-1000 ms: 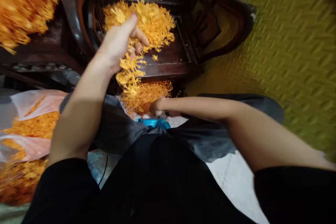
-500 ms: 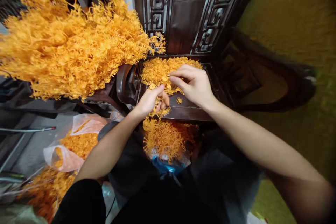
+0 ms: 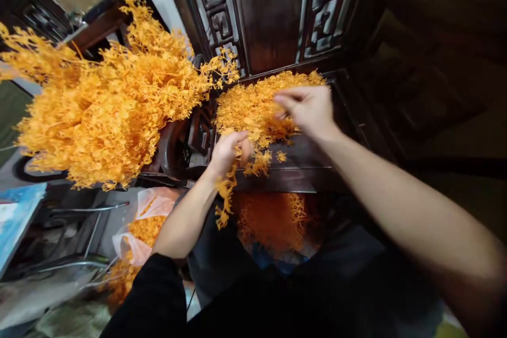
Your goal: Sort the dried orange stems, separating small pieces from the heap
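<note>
My left hand (image 3: 233,154) is closed around an orange frilly plastic strand (image 3: 225,202), which dangles below the fist toward my lap. To its right my right hand (image 3: 307,111) is pinched, thumb against fingers, above a pile of small orange frilly pieces (image 3: 253,100). Motion blurs those fingertips, and whatever they hold cannot be made out. The pile lies on a dark carved wooden bench seat (image 3: 312,161). One star-shaped orange piece (image 3: 281,156) lies apart from it, near the front edge.
A large heap of orange strands (image 3: 106,111) rises at the left, beside the bench's curved armrest (image 3: 170,150). Between my knees are more orange strands (image 3: 269,222) over blue plastic. A pinkish plastic bag (image 3: 156,203) of orange pieces stands on the floor. The carved backrest (image 3: 271,16) is behind the pile.
My view has turned, so the heap and bench appear shifted and tilted. My right hand has moved a little away from my left. The strand now hangs lower from my left hand.
</note>
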The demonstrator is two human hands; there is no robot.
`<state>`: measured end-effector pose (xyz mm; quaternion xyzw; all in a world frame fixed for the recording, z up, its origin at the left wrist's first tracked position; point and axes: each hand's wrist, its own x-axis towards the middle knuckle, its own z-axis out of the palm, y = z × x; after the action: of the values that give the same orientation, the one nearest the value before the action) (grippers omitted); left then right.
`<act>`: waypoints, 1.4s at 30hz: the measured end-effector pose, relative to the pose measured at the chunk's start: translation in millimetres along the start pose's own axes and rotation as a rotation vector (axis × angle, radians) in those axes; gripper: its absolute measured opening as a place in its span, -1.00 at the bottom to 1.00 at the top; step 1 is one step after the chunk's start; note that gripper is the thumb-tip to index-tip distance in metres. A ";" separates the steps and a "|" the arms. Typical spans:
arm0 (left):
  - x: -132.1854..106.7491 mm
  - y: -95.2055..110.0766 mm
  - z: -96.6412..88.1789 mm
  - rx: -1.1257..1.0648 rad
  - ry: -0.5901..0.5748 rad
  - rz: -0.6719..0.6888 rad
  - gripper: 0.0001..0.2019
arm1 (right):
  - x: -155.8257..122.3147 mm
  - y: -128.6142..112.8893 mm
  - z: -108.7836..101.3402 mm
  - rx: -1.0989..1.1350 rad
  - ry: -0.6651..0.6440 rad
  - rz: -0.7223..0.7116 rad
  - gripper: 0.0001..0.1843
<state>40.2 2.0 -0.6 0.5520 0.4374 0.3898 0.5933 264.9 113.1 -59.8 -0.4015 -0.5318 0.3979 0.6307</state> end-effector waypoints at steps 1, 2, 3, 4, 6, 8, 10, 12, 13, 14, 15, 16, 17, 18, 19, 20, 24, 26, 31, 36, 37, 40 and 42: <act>-1.3 2.2 -1.6 0.005 0.031 0.017 -0.35 | 11.7 10.1 -16.9 0.034 0.116 0.000 -0.63; -2.7 3.7 -3.4 0.016 0.053 0.014 -0.35 | 20.6 18.5 -32.9 0.082 0.236 -0.011 -0.64; -3.7 4.3 -5.1 0.034 0.061 -0.006 -0.35 | 25.4 24.4 -45.8 0.127 0.304 -0.029 -0.66; -4.2 3.6 -6.0 0.059 0.045 -0.038 -0.36 | 25.2 27.1 -54.0 0.153 0.281 -0.030 -0.68; -3.5 -0.5 -4.5 0.106 -0.033 -0.109 -0.36 | 10.6 22.5 -53.5 0.152 0.102 0.025 -0.67; -2.0 -5.7 2.2 0.129 -0.105 -0.177 -0.37 | -14.7 6.5 -35.8 0.111 -0.165 0.116 -0.64; -1.1 -8.5 12.2 0.130 -0.151 -0.237 -0.37 | -38.5 -15.0 -14.9 0.095 -0.328 0.184 -0.60; -1.0 -8.2 22.1 0.127 -0.181 -0.271 -0.37 | -53.4 -35.8 -2.5 0.033 -0.424 0.186 -0.55; -1.1 -7.3 26.0 0.128 -0.192 -0.277 -0.37 | -57.5 -44.5 -0.8 -0.012 -0.467 0.167 -0.55; -1.2 -6.4 28.9 0.128 -0.197 -0.277 -0.38 | -59.9 -51.7 -1.5 -0.060 -0.517 0.141 -0.57; -1.1 -5.7 30.9 0.128 -0.201 -0.276 -0.38 | -61.3 -57.2 -3.6 -0.108 -0.561 0.115 -0.59; -0.8 -5.4 32.1 0.129 -0.206 -0.274 -0.38 | -62.2 -60.8 -6.2 -0.152 -0.581 0.095 -0.61; -0.2 -5.5 32.7 0.125 -0.213 -0.266 -0.38 | -62.9 -62.8 -8.2 -0.192 -0.571 0.085 -0.62; 0.4 -5.9 32.9 0.113 -0.221 -0.251 -0.37 | -63.4 -63.2 -9.3 -0.225 -0.530 0.080 -0.61; 1.0 -6.5 33.0 0.093 -0.228 -0.229 -0.36 | -63.6 -62.2 -9.0 -0.246 -0.462 0.080 -0.60; 1.3 -7.0 33.1 0.068 -0.233 -0.202 -0.35 | -63.0 -60.2 -7.8 -0.247 -0.387 0.088 -0.58; -1.7 -6.6 29.9 -0.030 -0.256 -0.124 -0.33 | -44.3 -47.7 -7.4 0.011 -0.077 0.276 -0.58; -4.4 -5.6 23.5 -0.022 -0.242 -0.136 -0.33 | -26.6 -42.5 -17.6 0.198 0.159 0.437 -0.58; 0.8 -8.2 2.1 -0.035 0.016 -0.143 -0.34 | -14.9 -36.6 -37.1 0.436 0.008 0.673 -0.84; 3.9 -11.2 -0.2 -0.149 0.063 -0.208 -0.34 | -50.2 -40.1 -10.1 0.419 -0.190 0.590 -0.72; 2.0 -11.1 1.6 -0.160 0.048 -0.221 -0.34 | -55.5 -41.8 -4.9 0.392 -0.201 0.586 -0.60; -4.8 -12.0 7.9 -0.160 -0.004 -0.250 -0.35 | -66.5 -45.5 6.3 0.345 -0.302 0.584 -0.32; -8.0 -14.1 11.5 -0.149 -0.045 -0.262 -0.35 | -73.3 -47.7 12.0 0.319 -0.421 0.567 -0.27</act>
<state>48.3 -10.4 -13.8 0.4533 0.4620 0.3281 0.6881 248.0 28.8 -39.9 -0.3388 -0.4488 0.7079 0.4273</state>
